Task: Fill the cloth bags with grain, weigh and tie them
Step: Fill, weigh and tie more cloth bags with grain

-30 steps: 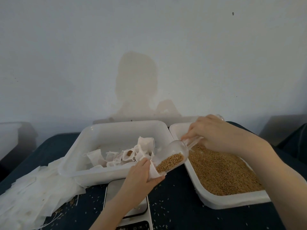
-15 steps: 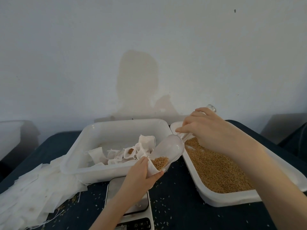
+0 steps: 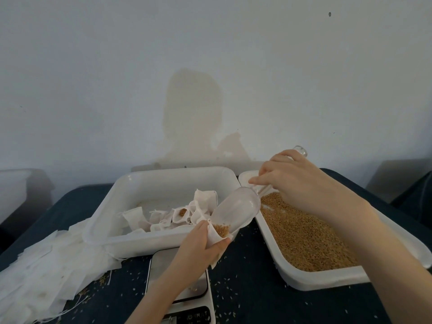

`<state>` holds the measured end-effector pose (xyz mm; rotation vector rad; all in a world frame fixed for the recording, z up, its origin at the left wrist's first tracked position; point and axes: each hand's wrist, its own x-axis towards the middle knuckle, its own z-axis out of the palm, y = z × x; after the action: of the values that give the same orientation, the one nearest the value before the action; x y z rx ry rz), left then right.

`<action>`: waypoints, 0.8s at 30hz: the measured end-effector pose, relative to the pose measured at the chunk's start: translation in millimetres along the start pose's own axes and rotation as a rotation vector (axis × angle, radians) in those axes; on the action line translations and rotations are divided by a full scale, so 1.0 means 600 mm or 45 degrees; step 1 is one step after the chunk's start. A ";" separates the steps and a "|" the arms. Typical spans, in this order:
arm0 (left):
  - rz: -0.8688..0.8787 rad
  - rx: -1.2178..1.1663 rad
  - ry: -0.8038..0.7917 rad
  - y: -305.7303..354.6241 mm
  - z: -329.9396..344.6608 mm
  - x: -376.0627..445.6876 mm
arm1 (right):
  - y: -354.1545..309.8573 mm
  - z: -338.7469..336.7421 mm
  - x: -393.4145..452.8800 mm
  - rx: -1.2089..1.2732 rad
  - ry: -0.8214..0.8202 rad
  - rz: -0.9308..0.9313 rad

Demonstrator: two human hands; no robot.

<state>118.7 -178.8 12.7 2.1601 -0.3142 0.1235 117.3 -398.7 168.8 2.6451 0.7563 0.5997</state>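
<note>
My left hand (image 3: 198,247) grips a small white cloth bag (image 3: 214,237) held open above the scale (image 3: 184,293). My right hand (image 3: 297,183) holds the handle of a clear plastic scoop (image 3: 238,209), tilted steeply down with its mouth inside the bag's opening. A little brown grain (image 3: 222,230) lies at the scoop's lip, sliding into the bag. The grain tray (image 3: 327,278) on the right holds a bed of brown grain (image 3: 304,232).
A white tray (image 3: 140,242) in the middle holds several filled cloth bags (image 3: 187,213). A heap of empty flat bags (image 3: 46,265) lies at the left. Loose grains are scattered on the dark tablecloth (image 3: 252,295). The wall stands close behind.
The scoop has tipped further down and most of its grain has run into the bag. My right hand rose and moved back a little; my left hand stayed in place.
</note>
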 end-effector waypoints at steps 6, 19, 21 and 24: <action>-0.039 -0.088 -0.052 -0.001 -0.009 -0.001 | 0.018 0.020 -0.009 0.265 -0.135 0.090; 0.006 -0.267 -0.071 0.001 -0.018 -0.002 | 0.030 0.099 -0.054 1.242 -0.472 0.237; 0.001 -0.255 -0.058 -0.004 -0.016 0.000 | 0.027 0.107 -0.058 1.293 -0.458 0.247; -0.002 -0.235 -0.062 -0.008 -0.013 0.001 | 0.029 0.123 -0.061 1.373 -0.469 0.276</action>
<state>120.7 -169.9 13.5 1.9823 -0.3388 0.0391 131.2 -447.2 101.4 3.6639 0.8172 -0.4127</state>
